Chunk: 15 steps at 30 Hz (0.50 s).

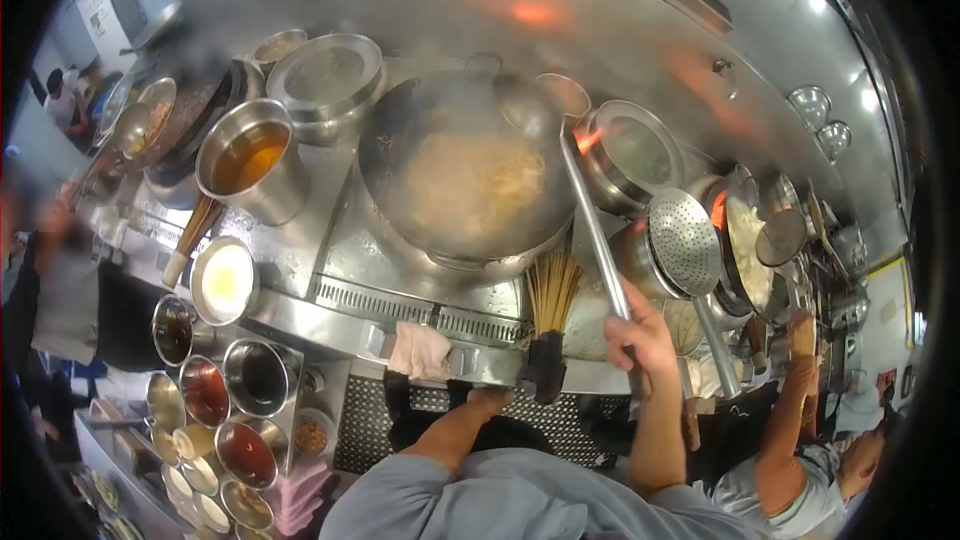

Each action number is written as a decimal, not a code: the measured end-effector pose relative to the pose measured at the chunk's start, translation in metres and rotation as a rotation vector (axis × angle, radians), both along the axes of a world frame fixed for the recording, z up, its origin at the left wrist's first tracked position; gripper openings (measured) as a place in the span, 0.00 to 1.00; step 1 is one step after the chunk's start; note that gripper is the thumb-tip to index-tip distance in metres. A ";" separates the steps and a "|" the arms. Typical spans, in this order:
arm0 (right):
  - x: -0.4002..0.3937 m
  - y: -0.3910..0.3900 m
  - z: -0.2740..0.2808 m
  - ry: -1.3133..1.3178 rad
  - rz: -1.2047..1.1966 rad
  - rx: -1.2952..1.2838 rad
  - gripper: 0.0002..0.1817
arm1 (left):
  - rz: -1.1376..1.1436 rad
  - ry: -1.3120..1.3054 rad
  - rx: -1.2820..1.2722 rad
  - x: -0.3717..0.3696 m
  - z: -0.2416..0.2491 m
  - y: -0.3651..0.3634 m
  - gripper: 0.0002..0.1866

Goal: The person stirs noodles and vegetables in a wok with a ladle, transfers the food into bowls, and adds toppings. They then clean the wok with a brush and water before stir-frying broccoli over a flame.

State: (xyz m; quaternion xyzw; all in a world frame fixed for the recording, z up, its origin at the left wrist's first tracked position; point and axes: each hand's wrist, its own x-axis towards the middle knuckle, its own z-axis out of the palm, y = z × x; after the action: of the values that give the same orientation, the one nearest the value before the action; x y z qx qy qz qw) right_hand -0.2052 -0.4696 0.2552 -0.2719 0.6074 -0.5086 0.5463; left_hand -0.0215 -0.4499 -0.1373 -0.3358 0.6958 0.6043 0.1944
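Note:
My right hand is wrapped round the long metal handle of a ladle. The ladle reaches forward to the right rim of a large steaming wok. Inside the wok, pale brown food shows blurred through steam. My left hand is low at the front edge of the stove, its fingers too small and shaded to make out. Close to it are a folded cloth and a bamboo wok brush with a dark handle.
To the left stand a pot of amber liquid, a bowl of yellow liquid and several sauce containers. A perforated strainer lies at the right, beside another wok. A co-worker stands at the right with an arm raised.

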 end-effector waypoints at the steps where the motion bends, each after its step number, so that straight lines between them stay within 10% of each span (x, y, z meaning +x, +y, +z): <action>1: 0.001 -0.006 -0.013 0.002 -0.017 0.030 0.37 | 0.050 -0.143 0.119 -0.003 0.036 -0.011 0.33; 3: 0.018 -0.023 -0.049 -0.012 -0.039 0.078 0.36 | 0.073 -0.272 0.243 0.001 0.088 -0.030 0.32; 4: 0.055 -0.039 -0.053 0.528 -0.062 0.004 0.34 | 0.052 -0.251 0.261 0.008 0.095 -0.036 0.30; 7: 0.060 -0.057 -0.057 -0.016 0.023 -0.065 0.34 | 0.005 0.077 -0.132 0.055 -0.007 -0.017 0.21; 11: 0.093 -0.111 -0.022 -0.140 0.291 -0.165 0.30 | 0.219 -0.232 0.301 0.200 0.072 -0.028 0.22; 15: 0.143 -0.193 0.010 -0.006 0.512 -0.125 0.24 | 0.371 -0.230 0.053 0.324 0.110 0.014 0.27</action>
State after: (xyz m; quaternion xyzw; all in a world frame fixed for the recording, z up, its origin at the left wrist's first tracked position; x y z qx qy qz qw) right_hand -0.0621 -0.6626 0.2650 -0.4483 0.4847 -0.3912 0.6411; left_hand 0.3028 -0.4362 -0.0268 -0.5197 0.5793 0.6055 0.1665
